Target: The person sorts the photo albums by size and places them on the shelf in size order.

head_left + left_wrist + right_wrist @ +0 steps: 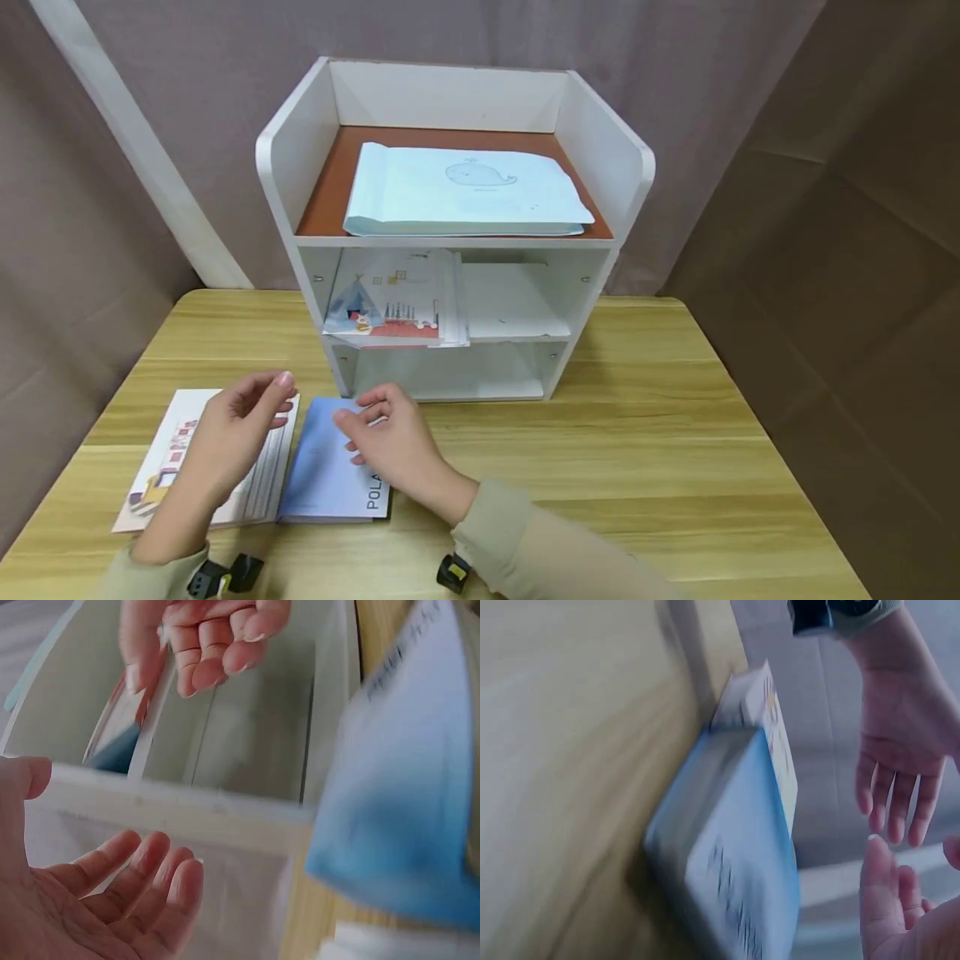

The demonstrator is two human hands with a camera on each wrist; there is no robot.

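Observation:
My left hand [238, 429] hovers over a white illustrated book [258, 483], its fingers loosely bent with nothing in them. Above a blue book [318, 467] beside it is my right hand [393, 437], also holding nothing. The two books lie side by side on the table, and the blue one shows large dark letters partly covered by the hand. In the left wrist view the left palm [97, 907] faces the right hand's fingers across a gap. The right wrist view has the blue book [739, 855] blurred, with the white book [780, 750] behind it.
A white shelf unit [270, 175] stands behind the hands. On its top level lies a pale book with a whale drawing [468, 192]. Illustrated books [386, 300] lie on the left of the middle level. The wooden table [637, 467] extends to the right.

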